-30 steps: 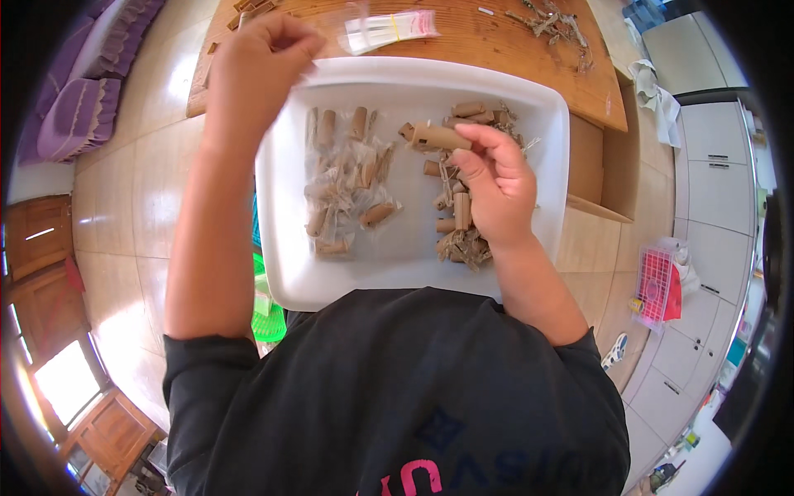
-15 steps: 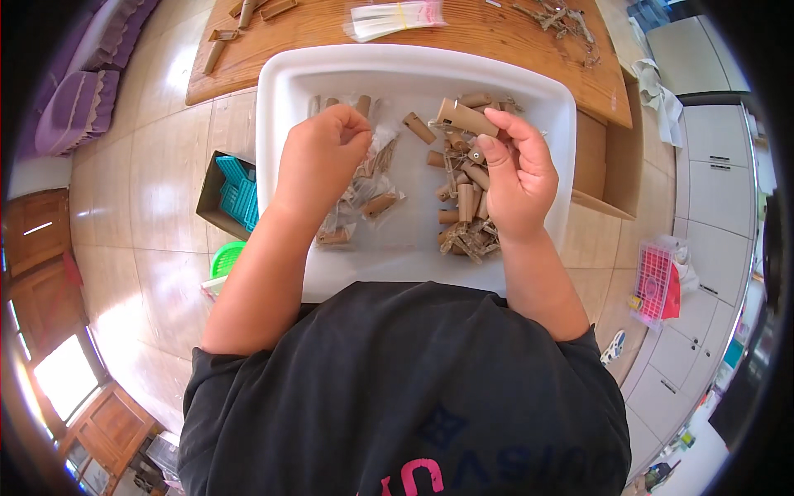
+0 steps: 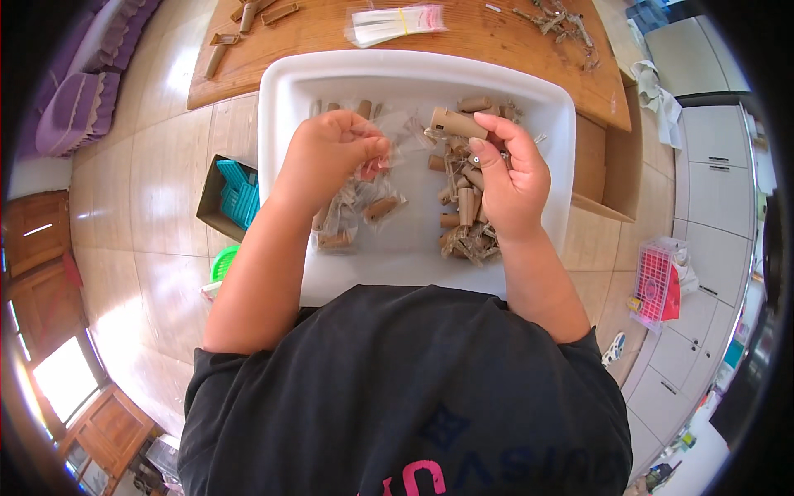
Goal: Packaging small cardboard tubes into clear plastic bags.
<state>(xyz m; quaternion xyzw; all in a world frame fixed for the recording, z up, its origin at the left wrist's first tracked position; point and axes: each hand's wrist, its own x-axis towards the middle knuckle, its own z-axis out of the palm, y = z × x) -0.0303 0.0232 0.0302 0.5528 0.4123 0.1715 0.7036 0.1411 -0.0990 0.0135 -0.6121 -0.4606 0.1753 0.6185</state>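
Observation:
My right hand grips a tan cylinder with a small dark slot near its left end, between thumb and fingertips. Opposite it, my left hand pinches a clear plastic bag with some pink on it. Both hands are over a white plastic tub. Below my right hand lies a pile of loose tan cylinders, mixed with thin twig-like strands. On the tub's left side, partly hidden by my left hand, are bagged tan cylinders in clear plastic.
Behind the tub, a wooden table bears a bundle of clear bags, tan pieces and dry twigs. A box with turquoise baskets stands on the floor at left. At right is an open cardboard box.
My left hand has moved slightly right, and a clear bag now shows spread out from its fingertips. The cylinder in my right hand has shifted slightly left and down.

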